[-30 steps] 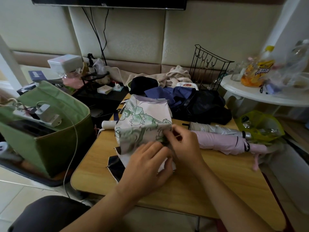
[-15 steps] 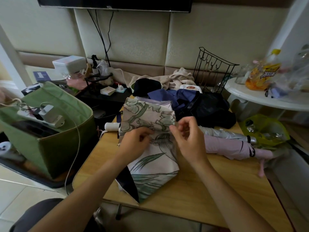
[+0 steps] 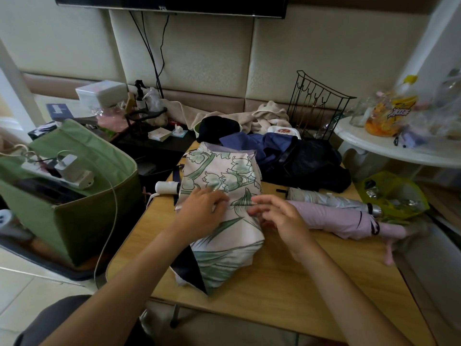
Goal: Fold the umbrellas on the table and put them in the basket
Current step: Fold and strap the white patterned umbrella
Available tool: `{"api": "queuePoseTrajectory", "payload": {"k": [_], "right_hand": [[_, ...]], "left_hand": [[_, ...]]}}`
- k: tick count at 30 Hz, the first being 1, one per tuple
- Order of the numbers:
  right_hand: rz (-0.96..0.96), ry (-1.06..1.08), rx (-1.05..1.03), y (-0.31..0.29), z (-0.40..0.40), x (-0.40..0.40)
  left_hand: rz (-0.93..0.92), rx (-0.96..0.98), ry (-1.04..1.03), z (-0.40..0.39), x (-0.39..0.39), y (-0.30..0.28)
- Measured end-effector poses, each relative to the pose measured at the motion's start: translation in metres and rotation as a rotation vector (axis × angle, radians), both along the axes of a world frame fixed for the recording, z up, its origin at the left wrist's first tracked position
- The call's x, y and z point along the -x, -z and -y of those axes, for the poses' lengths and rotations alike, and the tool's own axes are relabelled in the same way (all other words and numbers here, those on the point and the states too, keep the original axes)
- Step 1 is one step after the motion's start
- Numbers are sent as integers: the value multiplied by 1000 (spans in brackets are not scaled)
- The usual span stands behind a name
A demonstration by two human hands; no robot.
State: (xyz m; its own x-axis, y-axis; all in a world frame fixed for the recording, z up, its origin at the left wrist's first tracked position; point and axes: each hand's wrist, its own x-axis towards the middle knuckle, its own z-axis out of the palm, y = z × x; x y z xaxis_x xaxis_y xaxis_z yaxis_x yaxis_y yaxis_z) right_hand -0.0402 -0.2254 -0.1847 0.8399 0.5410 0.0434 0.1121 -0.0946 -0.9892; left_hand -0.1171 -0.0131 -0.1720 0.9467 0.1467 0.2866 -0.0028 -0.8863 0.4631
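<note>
Floral-printed umbrella [image 3: 219, 208] lay mid-frame on the worktop [image 3: 287, 283], long axis running away from the person; left hand [image 3: 202, 213] gripped its canopy, right hand [image 3: 277, 221] hovered loose beside it, green basket [image 3: 82, 216] left of frame, nearer the left hand

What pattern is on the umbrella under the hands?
Green leaves and flowers on pale pink fabric, on the floral umbrella, seen in the head view.
</note>
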Motion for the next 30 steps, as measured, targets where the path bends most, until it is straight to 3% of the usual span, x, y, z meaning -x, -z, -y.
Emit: {"api": "queuePoseTrajectory", "payload": {"k": [3,6,9,12,15,17,19,22,25,28,30], "right_hand": [[137,-124,-47,3,4,-2],[411,-247,90,8,3,-2],[539,-159,114,10,-4,2],[456,22,56,7,-12,3],[368,170,44,7,-19,1],[302,276,87,9,-22,-1],[255,336,131,12,-25,-2],[243,328,129,12,-26,-4],[291,303,110,7,-24,-5],[300,279,100,0,-20,-9],[301,219,83,-4,-19,-11]], "left_hand": [[-18,25,32,2,8,-7],[-88,136,69,0,17,-10],[-29,283,85,-4,25,-17],[136,432,18,-9,31,-26],[415,594,-112,-14,36,-28],[583,477,-202,-17,41,-30],[634,374,-219,-15,48,-34],[464,246,-216,-10,52,-28],[170,113,-397,-7,50,-14],[-45,233,-482,-10,47,-16],[-93,451,-366,-15,46,-21]]}}
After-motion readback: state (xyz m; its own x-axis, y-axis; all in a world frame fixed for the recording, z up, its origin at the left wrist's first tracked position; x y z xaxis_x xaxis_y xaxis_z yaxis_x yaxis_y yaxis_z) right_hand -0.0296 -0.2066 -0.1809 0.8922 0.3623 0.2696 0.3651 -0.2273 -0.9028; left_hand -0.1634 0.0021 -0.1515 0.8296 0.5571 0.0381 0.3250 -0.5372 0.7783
